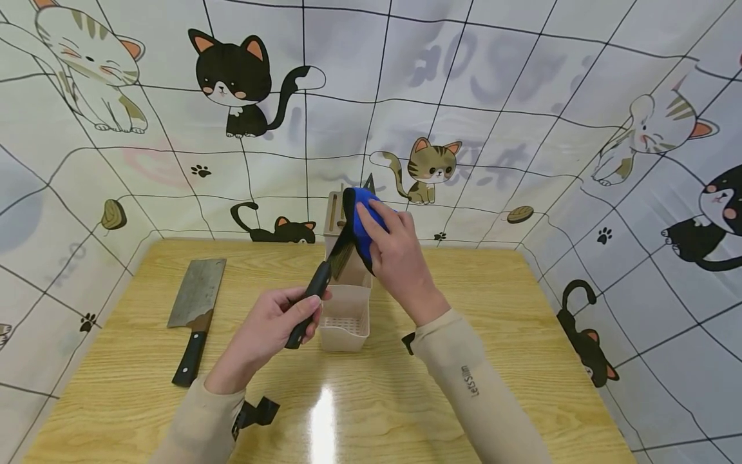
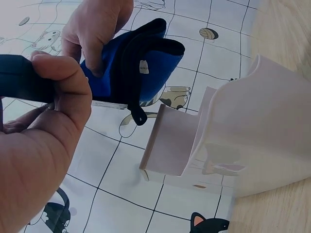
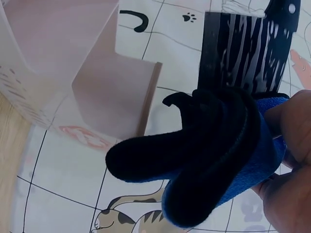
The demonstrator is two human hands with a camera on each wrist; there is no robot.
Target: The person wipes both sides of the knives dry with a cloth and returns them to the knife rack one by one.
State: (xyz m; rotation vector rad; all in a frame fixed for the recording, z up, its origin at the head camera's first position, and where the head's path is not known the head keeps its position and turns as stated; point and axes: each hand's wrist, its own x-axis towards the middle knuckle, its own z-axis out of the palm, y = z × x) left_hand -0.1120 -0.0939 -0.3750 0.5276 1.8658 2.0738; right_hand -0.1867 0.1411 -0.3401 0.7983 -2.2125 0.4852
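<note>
Beige plastic forms a tall holder with an open front bin (image 1: 344, 338). Over it in the head view, the right hand (image 1: 401, 261) grips a thick blue cloth (image 1: 362, 241) with black edging, folded about the broad blade (image 3: 233, 53) of a black-handled knife (image 1: 315, 283). The left hand (image 1: 278, 316) has its fingers curled round the handle. Only the right wrist view shows the blade's dark-and-pale streaked face; only the left reveals the cloth's small white label (image 2: 144, 67).
</note>
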